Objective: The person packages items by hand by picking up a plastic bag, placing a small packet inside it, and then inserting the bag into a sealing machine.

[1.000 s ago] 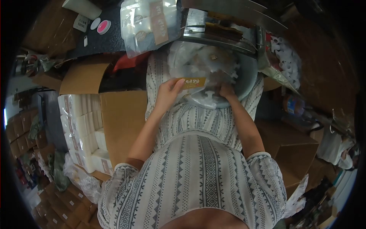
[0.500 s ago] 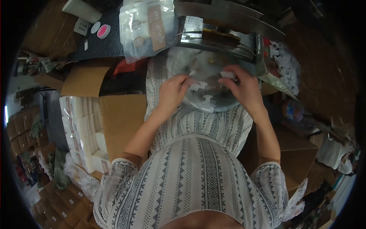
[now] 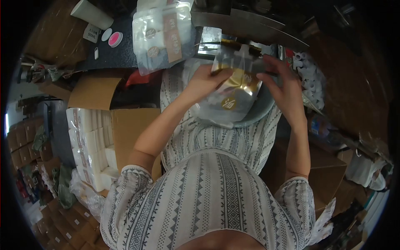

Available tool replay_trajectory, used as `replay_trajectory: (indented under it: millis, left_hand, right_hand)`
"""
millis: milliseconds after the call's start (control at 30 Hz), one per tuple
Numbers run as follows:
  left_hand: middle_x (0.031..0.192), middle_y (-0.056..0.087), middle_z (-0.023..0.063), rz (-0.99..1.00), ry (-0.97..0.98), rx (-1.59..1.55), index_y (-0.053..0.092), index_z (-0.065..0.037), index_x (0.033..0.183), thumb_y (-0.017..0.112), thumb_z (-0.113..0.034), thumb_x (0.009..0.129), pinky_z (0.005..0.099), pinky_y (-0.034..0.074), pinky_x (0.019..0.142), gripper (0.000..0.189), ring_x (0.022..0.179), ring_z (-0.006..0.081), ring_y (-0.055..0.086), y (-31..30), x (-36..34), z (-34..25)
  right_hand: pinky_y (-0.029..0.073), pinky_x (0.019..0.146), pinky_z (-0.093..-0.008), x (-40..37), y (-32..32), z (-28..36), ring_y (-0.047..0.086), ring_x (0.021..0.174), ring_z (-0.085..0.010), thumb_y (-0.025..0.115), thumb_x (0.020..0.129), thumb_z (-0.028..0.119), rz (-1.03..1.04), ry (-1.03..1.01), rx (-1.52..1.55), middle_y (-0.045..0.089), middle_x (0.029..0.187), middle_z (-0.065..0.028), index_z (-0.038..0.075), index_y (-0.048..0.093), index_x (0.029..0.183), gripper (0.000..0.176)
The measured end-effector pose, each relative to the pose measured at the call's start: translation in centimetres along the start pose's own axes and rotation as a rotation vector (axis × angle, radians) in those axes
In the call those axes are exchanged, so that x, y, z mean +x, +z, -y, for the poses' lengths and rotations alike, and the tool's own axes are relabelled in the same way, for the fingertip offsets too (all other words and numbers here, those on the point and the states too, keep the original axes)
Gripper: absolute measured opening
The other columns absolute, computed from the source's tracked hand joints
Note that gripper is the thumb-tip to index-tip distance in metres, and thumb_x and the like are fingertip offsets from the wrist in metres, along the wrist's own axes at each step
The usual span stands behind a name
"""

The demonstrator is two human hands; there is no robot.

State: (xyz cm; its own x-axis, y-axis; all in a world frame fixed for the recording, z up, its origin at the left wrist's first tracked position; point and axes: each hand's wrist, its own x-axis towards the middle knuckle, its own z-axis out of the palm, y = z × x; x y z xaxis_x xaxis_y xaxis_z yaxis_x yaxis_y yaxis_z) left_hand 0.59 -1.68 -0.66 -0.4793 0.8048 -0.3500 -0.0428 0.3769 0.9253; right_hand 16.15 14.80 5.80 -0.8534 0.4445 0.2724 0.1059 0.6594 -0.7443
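Observation:
A clear plastic pouch [image 3: 238, 89] with a gold round mark and a gold band hangs over the basin on my lap. My left hand [image 3: 205, 83] pinches its left side between thumb and fingers. A pale spout stands at the top of the pouch. My right hand [image 3: 283, 85] is at the pouch's right edge, thumb and fingers apart, the fingertips smeared by motion. Below the pouch shows the rim of the round basin [image 3: 250, 121], lined with plastic. The basin's contents are mostly hidden.
Packed pouches [image 3: 164, 39] lie on the dark table [image 3: 121, 56] beside a pink-centred round tin [image 3: 115, 39] and a white cup [image 3: 92, 15]. An open carton [image 3: 135, 133] with white packs is at left. White spouts [image 3: 310, 79] are heaped at right. A metal machine edge [image 3: 254, 27] is ahead.
The clear pouch has come into view above the basin, held by my left hand. The small white pieces near my hands are no longer seen. My right hand has risen and moved right.

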Motion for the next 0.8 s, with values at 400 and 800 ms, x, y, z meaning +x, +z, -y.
replay_trajectory:
  millis: [400, 800]
  left_hand:
    - [0.101, 0.066, 0.0168, -0.255, 0.047, 0.102, 0.059, 0.007, 0.112, 0.063, -0.025, 0.089, 0.0329, 0.053, 0.075, 0.039, 0.088, 0.0259, 0.067, -1.2, 0.3, -2.8]
    - [0.089, 0.063, 0.0115, -0.830, 0.355, 0.865, 0.064, -0.004, 0.094, 0.067, -0.008, 0.078, 0.0379, 0.048, 0.066, 0.017, 0.076, 0.0329, 0.061, -6.9, -6.0, 2.2]
  right_hand:
    - [0.047, 0.086, -0.0415, 1.0, -4.0, -9.2, 0.061, 0.099, -0.0340, 0.062, 0.084, 0.016, -0.079, -0.122, -0.940, 0.065, 0.106, -0.0158, 0.005, 0.064, 0.111, 0.029]
    - [0.047, 0.082, -0.0398, 0.4, -4.5, -1.6, 0.062, 0.089, -0.0336, 0.062, 0.081, 0.005, -0.021, 0.222, -0.376, 0.065, 0.103, -0.0145, 0.003, 0.063, 0.108, 0.027]
